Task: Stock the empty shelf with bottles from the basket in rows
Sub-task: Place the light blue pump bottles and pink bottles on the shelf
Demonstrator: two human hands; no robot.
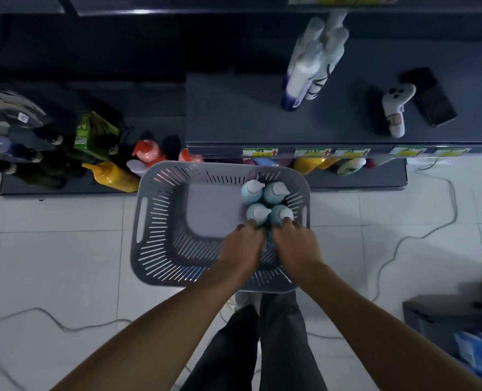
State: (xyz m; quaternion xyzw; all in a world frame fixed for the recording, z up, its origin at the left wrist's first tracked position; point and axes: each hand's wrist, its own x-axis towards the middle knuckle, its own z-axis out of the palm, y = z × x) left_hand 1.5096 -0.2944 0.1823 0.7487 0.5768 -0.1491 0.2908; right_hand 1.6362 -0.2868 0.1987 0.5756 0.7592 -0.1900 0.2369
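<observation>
Basket (149, 221): grey, slotted, on the floor (65, 249) before the shelf (234, 114); four pale blue bottles (252, 190) upright in its right half.
Left hand (241, 244): fingers (252, 222) curled round the near-left bottle (258, 212), just below its cap.
Right hand (294, 241): fingers curled round the near-right bottle (282, 214) likewise.
Handling: probably smooth, stiff plastic, moderately heavy if full; hold the body, not the nozzle.
Shelf: white bottles (304, 69) stand clustered toward its right.
</observation>
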